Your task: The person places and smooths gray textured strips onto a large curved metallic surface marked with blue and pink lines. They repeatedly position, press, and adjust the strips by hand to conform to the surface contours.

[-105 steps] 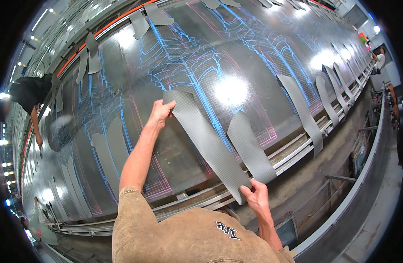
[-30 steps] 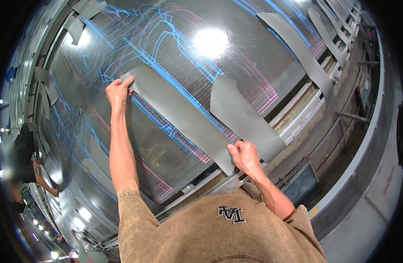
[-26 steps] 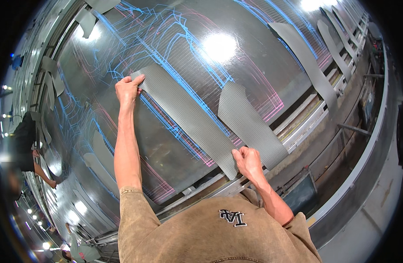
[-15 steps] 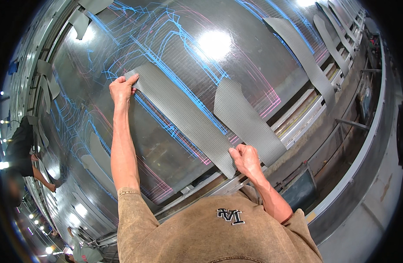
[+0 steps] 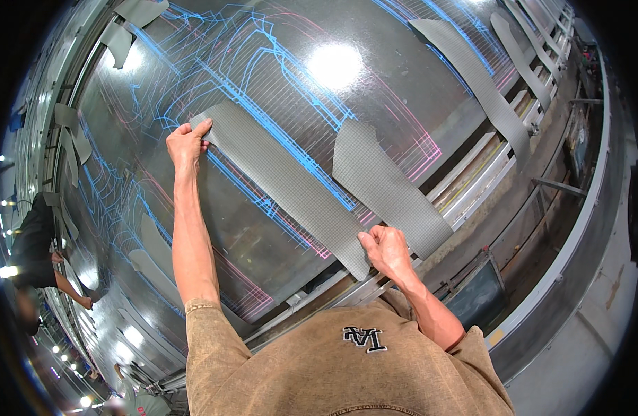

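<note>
A long grey fabric panel with a fine grid texture (image 5: 277,184) lies slantwise across the dark table in front of me. My left hand (image 5: 187,142) pinches its far left corner between thumb and fingers. At the near end, my right hand (image 5: 387,251) has its fingers closed on the panel's right edge. Just right of it rests a second grey panel with a shaped, angled far end (image 5: 385,180); my right hand is close to this one's near left edge. Both panels' near ends reach over the table's front rail.
Blue and pink lines mark the dark table surface (image 5: 246,229). Further grey panels lie at the right (image 5: 471,76) and far left (image 5: 118,43). A metal rail (image 5: 475,177) edges the table, with a curved grey barrier (image 5: 575,236) beyond. Another person (image 5: 38,243) stands at the left.
Both hands keep their hold on the long panel, which lies nearly as before. The view has shifted slightly. At the left, the other person's arm has moved a little.
</note>
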